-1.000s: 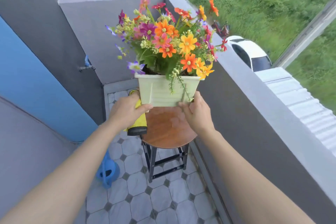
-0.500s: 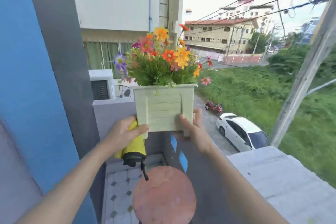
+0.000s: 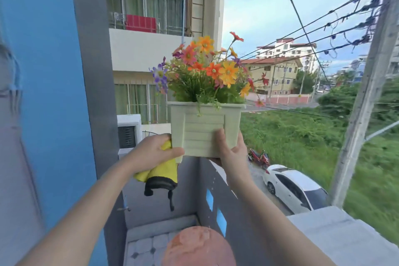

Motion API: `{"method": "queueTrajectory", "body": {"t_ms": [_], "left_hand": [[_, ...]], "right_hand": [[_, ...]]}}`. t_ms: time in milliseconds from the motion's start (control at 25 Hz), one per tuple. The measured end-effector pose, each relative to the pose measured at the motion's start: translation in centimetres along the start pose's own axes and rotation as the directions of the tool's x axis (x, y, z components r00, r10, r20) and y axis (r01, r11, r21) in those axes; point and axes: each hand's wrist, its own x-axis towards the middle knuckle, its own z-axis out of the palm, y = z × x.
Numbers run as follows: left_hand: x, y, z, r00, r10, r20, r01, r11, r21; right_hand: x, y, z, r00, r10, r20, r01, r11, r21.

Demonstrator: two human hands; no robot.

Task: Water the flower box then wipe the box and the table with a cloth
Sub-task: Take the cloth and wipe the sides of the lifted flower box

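The flower box (image 3: 205, 134) is up in the air between 2 hands, well above the tabletop (image 3: 198, 248) at the bottom edge. The left hand (image 3: 151, 153) grips the box's lower left corner, with a cloth (image 3: 162, 173) caught between palm and box and hanging below. The right hand (image 3: 232, 153) holds the lower right part (thumb on the front face). Flowers (image 3: 207, 71) stand in the box. Beyond the balcony wall (image 3: 237, 211), lower right, is a car (image 3: 295, 188), with a motorbike (image 3: 259, 157) behind it.

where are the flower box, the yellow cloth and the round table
flower box (image 3: 205, 134): head view, on its slatted front panel
yellow cloth (image 3: 162, 171): head view, on the hanging yellow fold
round table (image 3: 198, 248): head view, on its reddish top
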Motion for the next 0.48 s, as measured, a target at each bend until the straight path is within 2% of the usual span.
{"method": "queueTrajectory", "body": {"t_ms": [80,120,200,240,280,360,440,480], "left_hand": [[-0.6,0.9,-0.9,0.981,-0.146,-0.128,0.131,0.984,-0.117],[-1.1,1.3,-1.3,0.939,-0.241,-0.248,0.186,0.957,-0.224],[-2.0,2.3,-1.9,0.754,-0.373,-0.541,0.183,0.910,-0.372],[-2.5,3.2,-1.9,0.653,-0.369,-0.661,0.152,0.919,-0.363],[-2.9,4.5,-1.6,0.582,-0.316,-0.749,0.097,0.942,-0.322],[-2.7,7.1,-0.4,0.526,-0.154,-0.836,-0.045,0.977,-0.208],[-1.7,8.8,1.3,0.565,-0.014,-0.825,-0.133,0.985,-0.107],[-1.4,9.1,2.2,0.587,0.073,-0.806,-0.119,0.993,0.003]], "right_hand": [[0.1,-0.7,0.2,1.000,-0.001,-0.023,0.002,0.999,0.050],[0.1,-1.0,0.1,0.999,-0.004,-0.040,0.007,0.997,0.082],[-0.1,-1.6,-0.3,0.998,-0.004,-0.058,0.013,0.990,0.144],[-0.3,-1.7,-0.5,0.998,-0.006,-0.065,0.016,0.988,0.152],[-0.5,-1.9,-0.6,0.997,-0.017,-0.071,0.027,0.989,0.146],[-0.9,-2.6,-0.4,0.996,-0.044,-0.078,0.052,0.992,0.111],[-1.3,-3.2,0.1,0.995,-0.073,-0.065,0.077,0.994,0.075],[-1.4,-3.3,0.4,0.994,-0.095,-0.060,0.099,0.993,0.060]]}}
